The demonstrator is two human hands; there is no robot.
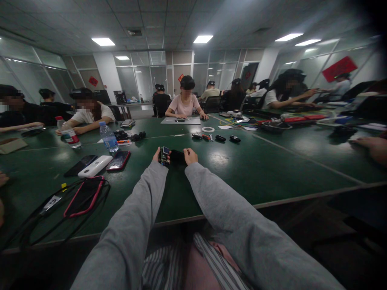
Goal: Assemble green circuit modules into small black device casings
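Circuit board [165, 160], gripped mid-frame by my left hand [157, 154], is exposed; my right hand [190, 156] pinches a seemingly detached black part [177, 155].

A glossy dark-green tabletop [232, 173], crossed by pale seams, carries everything. At its left lie a black phone with a pink rim [84, 196], a black rectangular slab [79, 166], a long white rounded device [95, 166] and a red-edged dark phone [118, 160], the white device between the last two. Behind them stand a blue-capped clear plastic bottle [109, 138] and a red-capped one [69, 135]. Farther back lie a white ring [208, 129] and a pale flat board [190, 121].
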